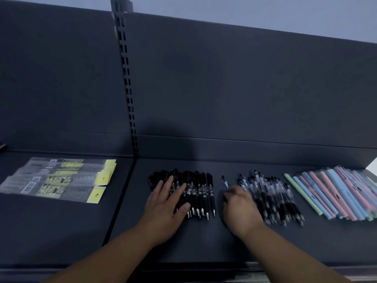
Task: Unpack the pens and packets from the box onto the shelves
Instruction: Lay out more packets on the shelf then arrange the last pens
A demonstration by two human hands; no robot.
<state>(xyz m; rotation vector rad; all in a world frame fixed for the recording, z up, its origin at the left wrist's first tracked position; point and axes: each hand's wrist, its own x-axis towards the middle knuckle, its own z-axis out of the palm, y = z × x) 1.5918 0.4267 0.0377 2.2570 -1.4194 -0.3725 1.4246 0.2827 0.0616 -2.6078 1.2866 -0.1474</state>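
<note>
Resting flat, your left hand [167, 203] lies with its fingers spread across the row of black pens [201, 193], the thumb stretched over their near ends. Your right hand [239, 209] sits just beside it toward 3 o'clock, at the left edge of the heap of clear-barrelled pens [273, 199]. Its fingers bend toward a single pen [224, 181] lying slightly apart at that hand's 12 o'clock, but blur hides them, so it cannot be told whether they pinch anything. Further toward 3 o'clock, a fan of pastel pens [334, 193] in pink, blue and green lies slanted near the shelf's right end. Well off at 9 o'clock, beyond the seam between the two shelf boards, clear packets [61, 180] with yellow cards lie overlapping. Everything sits on the dark shelf [183, 242], and a slotted upright [127, 78] rises along the back panel at 11 o'clock.
</note>
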